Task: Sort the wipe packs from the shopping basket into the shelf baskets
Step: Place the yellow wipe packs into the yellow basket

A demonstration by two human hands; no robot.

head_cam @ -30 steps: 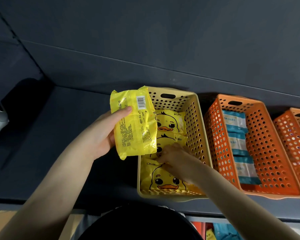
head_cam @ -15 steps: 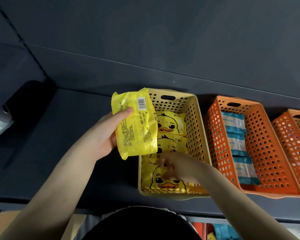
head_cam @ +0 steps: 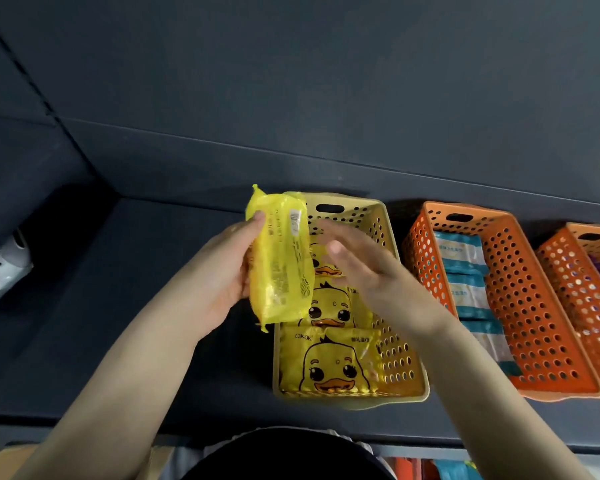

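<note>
My left hand (head_cam: pixel 219 271) grips a yellow wipe pack (head_cam: pixel 279 258), its printed back with a barcode facing me, just over the left rim of the yellow shelf basket (head_cam: pixel 400 358). Duck-printed yellow packs (head_cam: pixel 326 362) lie in a row inside that basket. My right hand (head_cam: pixel 364 268) hovers above the basket with fingers spread and straight, close to the held pack and holding nothing.
An orange basket (head_cam: pixel 541 327) with blue-and-white packs (head_cam: pixel 461 254) stands to the right, and a second orange basket (head_cam: pixel 589 292) sits at the frame edge. All rest on a dark shelf (head_cam: pixel 118 289). A white object (head_cam: pixel 0 271) lies at far left.
My right hand has lifted out of the yellow basket and risen toward the held pack, fingers now spread. My left hand has turned the pack more edge-on.
</note>
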